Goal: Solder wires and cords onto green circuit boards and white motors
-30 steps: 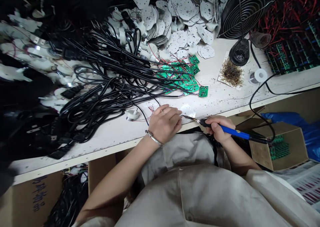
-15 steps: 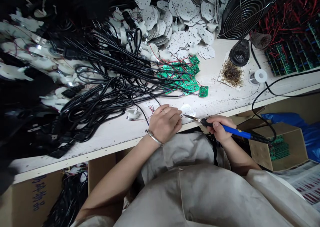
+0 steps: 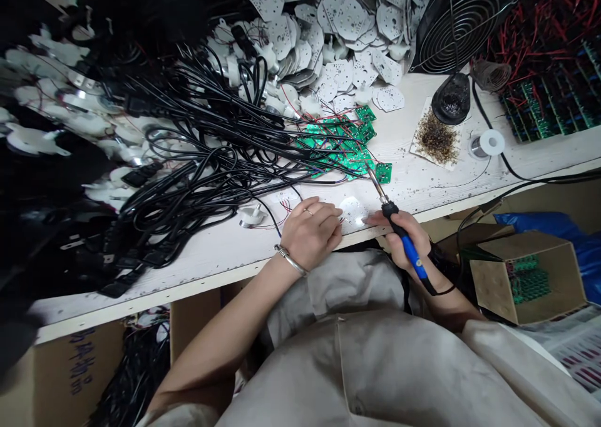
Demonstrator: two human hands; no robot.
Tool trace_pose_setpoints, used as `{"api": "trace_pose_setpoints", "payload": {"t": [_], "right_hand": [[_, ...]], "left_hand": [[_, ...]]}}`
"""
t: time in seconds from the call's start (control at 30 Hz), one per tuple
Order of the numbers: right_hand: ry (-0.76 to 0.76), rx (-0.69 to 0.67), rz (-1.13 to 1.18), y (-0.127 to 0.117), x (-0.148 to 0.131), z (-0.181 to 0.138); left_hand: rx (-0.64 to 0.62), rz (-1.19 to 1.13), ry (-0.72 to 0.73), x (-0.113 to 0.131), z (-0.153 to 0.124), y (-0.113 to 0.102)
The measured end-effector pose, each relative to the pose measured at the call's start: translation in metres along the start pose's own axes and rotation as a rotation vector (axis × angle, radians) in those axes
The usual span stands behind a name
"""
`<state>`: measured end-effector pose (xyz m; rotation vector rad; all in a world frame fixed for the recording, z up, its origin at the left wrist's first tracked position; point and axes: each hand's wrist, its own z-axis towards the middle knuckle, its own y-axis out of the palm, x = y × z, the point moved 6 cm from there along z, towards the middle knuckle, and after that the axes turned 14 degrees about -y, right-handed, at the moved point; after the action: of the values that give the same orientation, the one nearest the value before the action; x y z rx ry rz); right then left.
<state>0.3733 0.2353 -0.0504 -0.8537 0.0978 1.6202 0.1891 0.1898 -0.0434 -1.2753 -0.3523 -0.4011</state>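
Observation:
My right hand [image 3: 408, 234] is closed around a blue-handled soldering iron [image 3: 404, 239], whose tip now points up and away toward the pile of green circuit boards [image 3: 347, 142]. My left hand [image 3: 310, 228], with a bracelet and a ring, rests curled on the white bench beside a small round white board [image 3: 352, 209]. Its fingertips pinch something thin at the board's left edge; I cannot make out what. Thin red wires [image 3: 285, 205] lie just left of that hand.
A thick tangle of black power cords [image 3: 188, 158] covers the bench's left half. White round boards [image 3: 338, 20] are heaped at the back. A black fan [image 3: 457, 20], an iron stand [image 3: 449, 98], a solder spool [image 3: 491, 142] and a debris pad [image 3: 434, 138] sit right. Cardboard box [image 3: 526, 277] below.
My right hand has swung the soldering iron from lying flat with its tip at the small white board to tilted up, tip toward the green boards. The left hand has stayed put.

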Motion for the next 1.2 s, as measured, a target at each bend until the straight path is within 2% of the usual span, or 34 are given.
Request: {"api": "trace_pose_setpoints", "payload": {"t": [0.17, 0.27, 0.33, 0.4, 0.47, 0.53, 0.57, 0.7, 0.77, 0.83, 0.93, 1.0, 1.1, 1.2], "right_hand": [[-0.215, -0.167, -0.227, 0.009, -0.012, 0.008], [-0.252, -0.219, -0.295, 0.012, -0.015, 0.004], [-0.299, -0.206, -0.312, 0.013, -0.015, 0.0], [-0.346, -0.187, -0.322, 0.015, -0.013, -0.005], [-0.369, -0.161, -0.348, 0.016, -0.012, -0.007], [-0.37, -0.144, -0.372, 0.016, -0.012, -0.008], [-0.371, -0.137, -0.377, 0.016, -0.012, -0.008], [-0.398, -0.099, -0.401, 0.017, -0.015, -0.008], [-0.413, -0.088, -0.404, 0.019, -0.016, -0.008], [-0.406, -0.078, -0.395, 0.021, -0.015, -0.008], [-0.38, -0.059, -0.391, 0.022, -0.014, -0.009], [-0.369, -0.067, -0.392, 0.024, -0.013, -0.01], [-0.36, -0.072, -0.403, 0.025, -0.01, -0.013], [-0.359, -0.069, -0.405, 0.027, -0.007, -0.016]], "left_hand": [[0.02, 0.0, 0.016, 0.002, -0.003, -0.001], [0.047, 0.019, 0.037, 0.007, -0.007, -0.002], [0.034, 0.014, 0.032, 0.007, -0.008, -0.006], [-0.007, -0.042, 0.021, 0.003, -0.006, -0.016], [-0.022, -0.112, 0.006, -0.009, -0.001, -0.038], [0.053, -0.112, -0.065, -0.037, 0.007, -0.075], [0.127, -0.071, -0.141, -0.059, 0.012, -0.098], [0.404, 0.198, -0.64, -0.162, 0.032, -0.185], [0.408, 0.291, -0.8, -0.196, 0.051, -0.207], [0.32, 0.361, -0.869, -0.211, 0.078, -0.208], [0.102, 0.435, -1.026, -0.22, 0.114, -0.186], [0.028, 0.46, -1.143, -0.224, 0.128, -0.17], [0.079, 0.466, -1.203, -0.229, 0.138, -0.157], [0.139, 0.446, -1.205, -0.242, 0.134, -0.157]]}}
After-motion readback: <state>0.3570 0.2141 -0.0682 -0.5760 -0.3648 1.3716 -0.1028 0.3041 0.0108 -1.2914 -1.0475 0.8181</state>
